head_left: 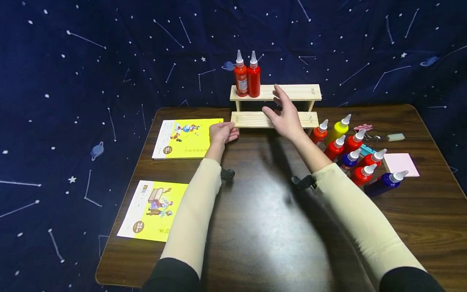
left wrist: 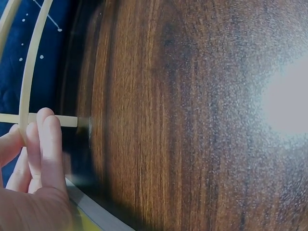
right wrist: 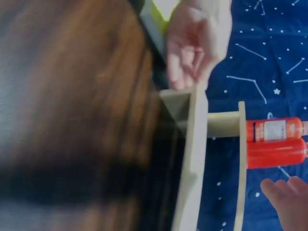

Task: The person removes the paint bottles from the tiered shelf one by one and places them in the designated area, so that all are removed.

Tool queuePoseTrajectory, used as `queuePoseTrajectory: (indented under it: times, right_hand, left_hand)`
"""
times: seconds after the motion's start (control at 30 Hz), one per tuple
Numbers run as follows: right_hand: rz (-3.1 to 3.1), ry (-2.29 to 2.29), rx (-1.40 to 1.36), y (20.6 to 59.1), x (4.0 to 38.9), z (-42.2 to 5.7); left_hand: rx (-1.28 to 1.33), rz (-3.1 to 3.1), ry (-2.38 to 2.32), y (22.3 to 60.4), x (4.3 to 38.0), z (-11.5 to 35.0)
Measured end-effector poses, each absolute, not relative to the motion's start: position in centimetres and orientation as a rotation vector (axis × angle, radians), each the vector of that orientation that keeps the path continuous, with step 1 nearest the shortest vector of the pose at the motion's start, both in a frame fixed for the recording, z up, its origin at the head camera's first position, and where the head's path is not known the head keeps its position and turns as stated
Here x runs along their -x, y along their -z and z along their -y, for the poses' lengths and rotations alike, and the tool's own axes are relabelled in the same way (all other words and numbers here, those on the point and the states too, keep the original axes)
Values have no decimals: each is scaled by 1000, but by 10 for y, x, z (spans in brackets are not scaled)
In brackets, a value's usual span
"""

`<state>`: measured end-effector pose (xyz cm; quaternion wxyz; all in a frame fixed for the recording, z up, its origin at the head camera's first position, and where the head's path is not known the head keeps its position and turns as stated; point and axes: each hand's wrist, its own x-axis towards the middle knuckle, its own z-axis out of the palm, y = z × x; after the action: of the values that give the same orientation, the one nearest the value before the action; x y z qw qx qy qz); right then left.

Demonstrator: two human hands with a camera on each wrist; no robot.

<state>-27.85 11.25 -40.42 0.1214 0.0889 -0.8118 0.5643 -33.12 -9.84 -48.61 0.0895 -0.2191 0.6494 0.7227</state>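
A two-tier light wooden rack point(head_left: 292, 92) stands at the back of the table. Two red squeeze bottles with white nozzles, one with a label point(head_left: 242, 83) and one plain point(head_left: 254, 83), stand upright on its upper tier's left side. My left hand point(head_left: 220, 133) pinches the left end of the lower board point(head_left: 251, 119), thumb on one face and fingers on the other, as the left wrist view shows. My right hand point(head_left: 287, 119) hovers in front of the rack with fingers spread and nothing held. In the right wrist view its fingertips point(right wrist: 284, 185) are apart from the bottles.
Several red, yellow and dark blue bottles point(head_left: 337, 129) stand on the right, near a pink note pad point(head_left: 401, 164), a blue item point(head_left: 366, 150) and a pale eraser-like block point(head_left: 395, 137). Two yellow-covered books point(head_left: 193, 140) lie on the left. A starry cloth point(head_left: 109, 61) hangs behind.
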Motion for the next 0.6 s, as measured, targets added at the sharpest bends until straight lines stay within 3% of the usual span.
queuePoseTrajectory:
  times: [0.27,0.6]
  right_hand:
    - [2556,-1573,-259,389,331,-94]
    - [2518,-1685,-177,371,356,-77]
  left_hand:
    - [678,-1928,-2146,486,328,100]
    - [657,-1927,-2172,481,329,99]
